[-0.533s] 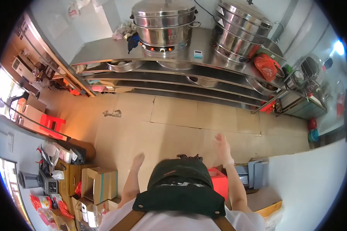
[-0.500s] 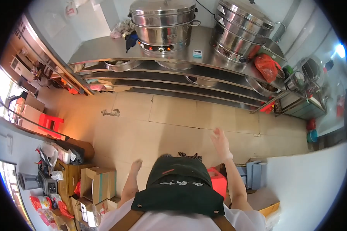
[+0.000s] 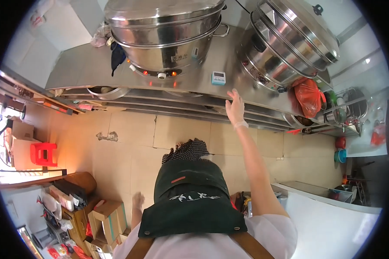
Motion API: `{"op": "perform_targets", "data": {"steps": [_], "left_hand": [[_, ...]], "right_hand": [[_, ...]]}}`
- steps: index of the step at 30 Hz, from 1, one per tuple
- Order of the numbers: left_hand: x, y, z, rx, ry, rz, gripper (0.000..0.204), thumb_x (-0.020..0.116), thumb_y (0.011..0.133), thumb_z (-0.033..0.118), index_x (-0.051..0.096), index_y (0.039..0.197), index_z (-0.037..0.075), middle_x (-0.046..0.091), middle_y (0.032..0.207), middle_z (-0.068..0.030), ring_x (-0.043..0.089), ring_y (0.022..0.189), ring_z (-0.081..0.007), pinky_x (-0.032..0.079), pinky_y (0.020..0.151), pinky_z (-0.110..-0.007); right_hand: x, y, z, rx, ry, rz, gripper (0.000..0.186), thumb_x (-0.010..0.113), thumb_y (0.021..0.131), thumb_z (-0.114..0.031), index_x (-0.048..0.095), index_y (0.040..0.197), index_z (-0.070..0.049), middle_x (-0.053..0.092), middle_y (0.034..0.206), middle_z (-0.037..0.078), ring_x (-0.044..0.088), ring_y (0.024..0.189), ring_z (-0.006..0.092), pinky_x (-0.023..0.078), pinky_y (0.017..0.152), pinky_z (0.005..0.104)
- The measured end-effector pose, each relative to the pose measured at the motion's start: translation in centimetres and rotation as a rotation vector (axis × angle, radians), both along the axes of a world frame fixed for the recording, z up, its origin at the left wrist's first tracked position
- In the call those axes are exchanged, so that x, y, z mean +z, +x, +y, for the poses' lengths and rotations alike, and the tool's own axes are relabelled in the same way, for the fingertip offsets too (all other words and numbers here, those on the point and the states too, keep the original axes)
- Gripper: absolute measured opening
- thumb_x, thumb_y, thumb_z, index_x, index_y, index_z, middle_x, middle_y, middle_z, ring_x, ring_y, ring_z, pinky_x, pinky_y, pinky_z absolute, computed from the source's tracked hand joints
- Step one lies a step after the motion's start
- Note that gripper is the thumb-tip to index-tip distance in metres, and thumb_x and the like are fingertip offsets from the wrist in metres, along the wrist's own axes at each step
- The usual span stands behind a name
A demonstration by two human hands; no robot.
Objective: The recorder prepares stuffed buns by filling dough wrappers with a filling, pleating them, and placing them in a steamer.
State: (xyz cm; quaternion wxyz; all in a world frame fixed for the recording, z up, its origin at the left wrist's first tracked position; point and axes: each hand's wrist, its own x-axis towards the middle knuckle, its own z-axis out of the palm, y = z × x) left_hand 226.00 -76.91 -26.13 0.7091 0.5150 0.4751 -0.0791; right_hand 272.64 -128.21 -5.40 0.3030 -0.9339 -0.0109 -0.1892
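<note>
My right hand [image 3: 235, 108], its fingers loosely spread, is stretched out just short of the small white-and-blue digital timer [image 3: 218, 78], which lies on the long stainless-steel counter [image 3: 80, 64]. Left of the timer stands a big, round, lidded steel steamer [image 3: 157, 54]; right of it, a second shiny, tiered steel steamer [image 3: 274, 52], then a bulging red plastic bag [image 3: 307, 99]. My left hand [image 3: 138, 201] is well apart from the timer, too blurred for me to tell how its fingers sit.

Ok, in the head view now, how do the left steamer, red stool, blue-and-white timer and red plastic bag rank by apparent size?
Largest to smallest:
1. left steamer
2. red plastic bag
3. red stool
4. blue-and-white timer
</note>
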Motion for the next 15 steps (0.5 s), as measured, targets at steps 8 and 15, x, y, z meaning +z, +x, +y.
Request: {"op": "perform_targets", "data": {"steps": [8, 15], "left_hand": [[13.7, 28.8, -4.0, -0.427, 0.357, -0.106, 0.05, 0.051, 0.098, 0.035, 0.049, 0.138, 0.005, 0.063, 0.117, -0.009, 0.059, 0.108, -0.0191, 0.045, 0.093, -0.035], [3.0, 18.4, -1.9, -0.384, 0.276, 0.313, 0.044, 0.059, 0.093, 0.034, 0.058, 0.129, 0.008, 0.067, 0.094, -0.0057, 0.063, 0.082, -0.0166, 0.049, 0.067, -0.027]], "right_hand": [[-4.5, 9.1, -1.3, 0.048, -0.282, 0.066, 0.06, 0.067, 0.08, -0.011, 0.039, 0.133, -0.004, 0.061, 0.126, 0.009, 0.046, 0.126, 0.0336, 0.035, 0.1, 0.0522], [-4.6, 10.8, -1.2, 0.165, -0.407, 0.206, 0.048, 0.064, 0.082, -0.013, 0.048, 0.126, -0.002, 0.057, 0.121, 0.019, 0.049, 0.118, 0.0366, 0.035, 0.1, 0.0511]]}}
